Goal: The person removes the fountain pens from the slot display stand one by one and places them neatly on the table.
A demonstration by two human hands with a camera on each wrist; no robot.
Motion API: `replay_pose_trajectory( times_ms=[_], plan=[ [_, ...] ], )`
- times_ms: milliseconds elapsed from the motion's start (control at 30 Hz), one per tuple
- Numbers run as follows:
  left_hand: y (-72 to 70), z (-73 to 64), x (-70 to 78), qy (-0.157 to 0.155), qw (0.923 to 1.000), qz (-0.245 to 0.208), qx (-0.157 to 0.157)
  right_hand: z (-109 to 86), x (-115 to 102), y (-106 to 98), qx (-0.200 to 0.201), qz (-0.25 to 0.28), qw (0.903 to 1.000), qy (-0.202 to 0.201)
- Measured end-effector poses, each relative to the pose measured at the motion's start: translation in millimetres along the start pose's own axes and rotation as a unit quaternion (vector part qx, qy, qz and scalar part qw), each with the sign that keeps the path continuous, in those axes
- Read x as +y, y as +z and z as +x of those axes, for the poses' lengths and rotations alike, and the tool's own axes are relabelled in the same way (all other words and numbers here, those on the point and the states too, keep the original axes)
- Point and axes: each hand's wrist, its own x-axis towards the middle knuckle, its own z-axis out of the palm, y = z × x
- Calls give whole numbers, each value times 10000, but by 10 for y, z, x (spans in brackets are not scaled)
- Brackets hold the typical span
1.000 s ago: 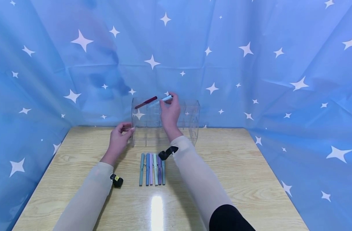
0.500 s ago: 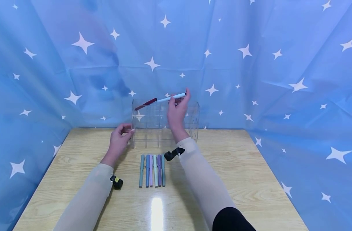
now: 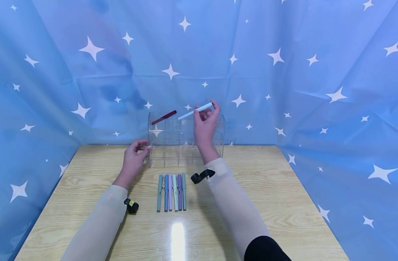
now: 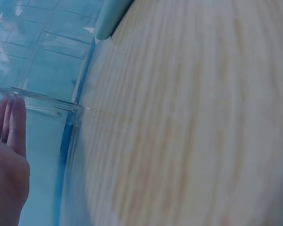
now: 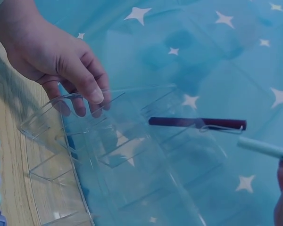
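Note:
A clear plastic organizer (image 3: 173, 152) with several compartments stands upright at the back of the table. My left hand (image 3: 135, 156) grips its left side wall, thumb on one face and fingers on the other, as the right wrist view shows. Above the organizer's top my right hand (image 3: 206, 125) holds a light blue pen (image 3: 195, 111) between thumb and fingers, tilted with its left end lower. A dark red pen (image 5: 193, 123) rests slanted in the organizer's top left compartment, its capped end sticking out. The light blue pen's tip (image 5: 259, 146) is apart from it.
Several blue, green and purple pens (image 3: 175, 192) lie side by side on the wooden table (image 3: 251, 203) before the organizer. A blue star-patterned cloth (image 3: 284, 90) hangs close behind and along both sides.
My right hand has moved right along the organizer's top with the light blue pen, which now points lower at its left end. The left hand and the dark red pen stay in place.

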Motion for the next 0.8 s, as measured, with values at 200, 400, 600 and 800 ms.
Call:
replay_pose_trajectory(
  times_ms=[200,400,600,800],
  plan=[
    [3,0,7,-3,10000,-47,-19,-44,-69,-63,-100,-151,9998,-24],
    [5,2,1,-31,10000,-41,-16,-101,-132,-126,-171,-134,9997,81],
    [-3,0,-6,-45,10000,-59,1,-180,-189,-220,-438,-52,9989,132],
    [-7,2,1,31,10000,-87,-19,-262,-265,-305,-707,-27,9971,269]
  ],
)
